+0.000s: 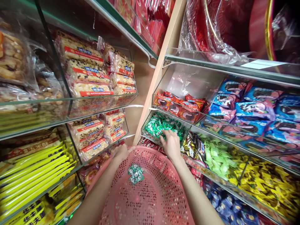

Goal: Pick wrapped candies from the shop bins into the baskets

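My left hand (pixel 120 153) is closed on the far rim of a pink perforated plastic basket (pixel 150 200), which is tilted toward me. A small heap of green-and-white wrapped candies (pixel 136 174) lies inside the basket. Beyond the rim, my right hand (pixel 171 142) reaches over the front of a clear bin, its fingers apart and slightly bent at the green wrapped candies (pixel 161 123) there. The fingertips touch or hover just above these candies; nothing shows in their grasp.
Glass-fronted shelves close in on both sides. To the left are wrapped rice bars (pixel 90 73) and yellow packets (pixel 35 168). On the right are red packets (pixel 180 104), blue cookie packs (pixel 253 106), light green candies (pixel 219 159) and yellow candies (pixel 269 178). A wooden post (pixel 156 75) stands between them.
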Demonstrator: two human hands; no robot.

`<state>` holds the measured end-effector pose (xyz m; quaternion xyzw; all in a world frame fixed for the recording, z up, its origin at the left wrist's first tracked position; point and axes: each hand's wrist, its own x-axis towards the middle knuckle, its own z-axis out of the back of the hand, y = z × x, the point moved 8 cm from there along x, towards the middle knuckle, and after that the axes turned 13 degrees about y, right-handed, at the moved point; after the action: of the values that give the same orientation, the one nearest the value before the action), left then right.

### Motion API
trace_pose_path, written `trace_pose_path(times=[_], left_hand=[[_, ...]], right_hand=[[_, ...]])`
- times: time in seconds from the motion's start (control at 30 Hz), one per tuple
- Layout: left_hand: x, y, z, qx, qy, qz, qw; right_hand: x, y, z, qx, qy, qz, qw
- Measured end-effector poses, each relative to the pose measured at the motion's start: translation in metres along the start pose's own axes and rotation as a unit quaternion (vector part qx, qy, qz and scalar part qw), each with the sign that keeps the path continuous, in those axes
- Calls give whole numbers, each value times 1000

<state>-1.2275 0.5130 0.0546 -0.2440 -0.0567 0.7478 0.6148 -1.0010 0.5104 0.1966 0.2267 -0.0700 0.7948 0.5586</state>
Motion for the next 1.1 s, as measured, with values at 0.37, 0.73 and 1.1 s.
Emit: trace_pose_path(times=[0.37,0.73,1.1], left_hand=[[1,2,1,-9,-2,-1,1000],[2,3,0,-11,-1,-2,1000],[-3,0,3,0,-12,11,1000]], right_hand=[[15,-18,-13,-74,64,-41,994],[-7,-11,31,88,-209,56,972],[-52,20,-142,517,152,-67,840]])
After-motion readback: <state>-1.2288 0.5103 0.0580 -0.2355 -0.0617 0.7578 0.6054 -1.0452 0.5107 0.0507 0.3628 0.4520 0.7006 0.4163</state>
